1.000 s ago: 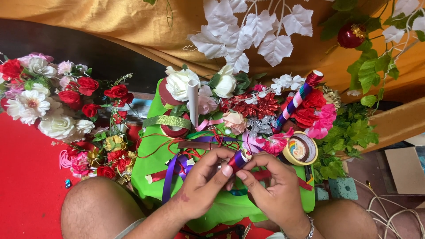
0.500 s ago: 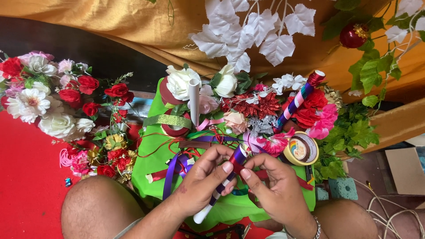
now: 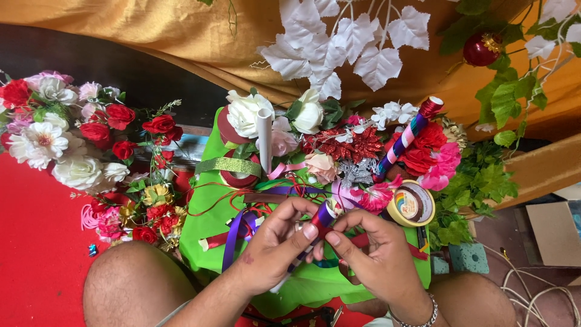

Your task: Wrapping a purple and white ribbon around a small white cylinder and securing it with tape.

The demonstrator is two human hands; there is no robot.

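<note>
Ribbon-wrapped stick (image 3: 322,217): tilted slightly more upright than a moment before; left hand (image 3: 275,245) and right hand (image 3: 378,257) fingers pinched it over green cloth (image 3: 209,212).

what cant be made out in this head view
- Stick: its middle is hidden by the left hand and right hand, so the wrapping under the fingers cannot be seen.
- Tape roll: the label is too small to make out.
- Green cloth: what it covers is hidden.
- Cardboard: cut off by the right edge.
</note>
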